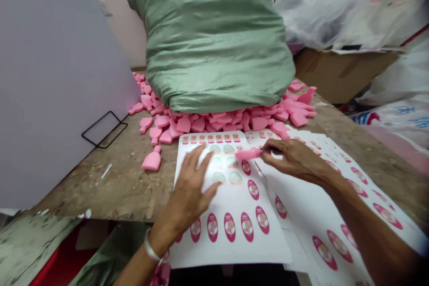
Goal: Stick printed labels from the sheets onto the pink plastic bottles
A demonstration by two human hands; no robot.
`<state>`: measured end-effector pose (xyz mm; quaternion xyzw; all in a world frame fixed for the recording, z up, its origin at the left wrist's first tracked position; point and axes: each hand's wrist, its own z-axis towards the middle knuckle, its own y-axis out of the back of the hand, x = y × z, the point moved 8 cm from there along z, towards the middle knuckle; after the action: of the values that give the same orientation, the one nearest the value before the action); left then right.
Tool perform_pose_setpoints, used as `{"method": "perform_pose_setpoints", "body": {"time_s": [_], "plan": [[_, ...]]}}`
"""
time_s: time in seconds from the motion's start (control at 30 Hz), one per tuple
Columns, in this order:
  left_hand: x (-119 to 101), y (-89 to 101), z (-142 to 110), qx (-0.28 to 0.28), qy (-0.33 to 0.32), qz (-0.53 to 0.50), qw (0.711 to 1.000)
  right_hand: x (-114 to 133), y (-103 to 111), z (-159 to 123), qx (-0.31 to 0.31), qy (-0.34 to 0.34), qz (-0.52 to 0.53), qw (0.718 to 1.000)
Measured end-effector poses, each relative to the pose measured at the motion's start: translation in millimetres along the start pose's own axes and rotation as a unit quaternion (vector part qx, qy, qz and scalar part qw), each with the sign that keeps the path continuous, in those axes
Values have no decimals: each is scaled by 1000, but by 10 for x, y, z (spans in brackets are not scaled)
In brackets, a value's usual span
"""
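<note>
A white sticker sheet lies before me, printed with pink oval labels, a row of small labels along its top and pale green ones in the middle. My left hand is over its left half, fingers spread and holding nothing; I cannot tell whether the fingertips touch the paper. Above the sheet's right edge, my right hand is closed on a pink bottle-shaped piece, blurred by motion. A thin black item also shows at those fingertips; its kind is unclear.
Several more sticker sheets lie fanned at the right. Behind, many pink pieces are heaped around a large green sack. One pink piece and a black wire frame are at the left. A cardboard box stands back right.
</note>
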<state>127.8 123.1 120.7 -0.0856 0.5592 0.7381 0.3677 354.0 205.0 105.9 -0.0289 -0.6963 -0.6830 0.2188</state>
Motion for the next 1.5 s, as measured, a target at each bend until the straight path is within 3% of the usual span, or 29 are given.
{"method": "perform_pose_setpoints", "body": {"time_s": [0.07,0.13,0.2,0.27,0.33,0.4,0.53,0.8,1.0,1.17,1.37,1.5], "plan": [[-304,-237,121,119,-32,-122,985,349,-67,-217,127,111,133,977],[-376,-429,132,191,23,-257,947,517,-145,-339,173,136,230,948],[-232,-567,60,180,148,-366,901,459,-248,-329,115,95,257,955],[-36,-664,-68,118,261,-437,852,297,-381,-304,16,48,210,976],[85,-742,-180,62,321,-477,816,202,-526,-316,-59,47,122,990],[129,-815,-236,32,344,-492,799,202,-634,-353,-112,82,50,989],[139,-935,-246,25,358,-490,795,274,-690,-427,-166,126,-21,978],[177,-974,-246,27,355,-466,810,249,-653,-407,-167,125,28,978],[179,-981,-249,28,344,-469,813,301,-616,-449,-196,124,-22,972],[176,-974,-248,28,341,-456,822,226,-661,-411,-165,106,51,979],[171,-965,-250,30,343,-461,818,258,-639,-383,-169,132,24,976],[181,-965,-247,29,345,-459,819,244,-646,-341,-134,140,63,979]]}}
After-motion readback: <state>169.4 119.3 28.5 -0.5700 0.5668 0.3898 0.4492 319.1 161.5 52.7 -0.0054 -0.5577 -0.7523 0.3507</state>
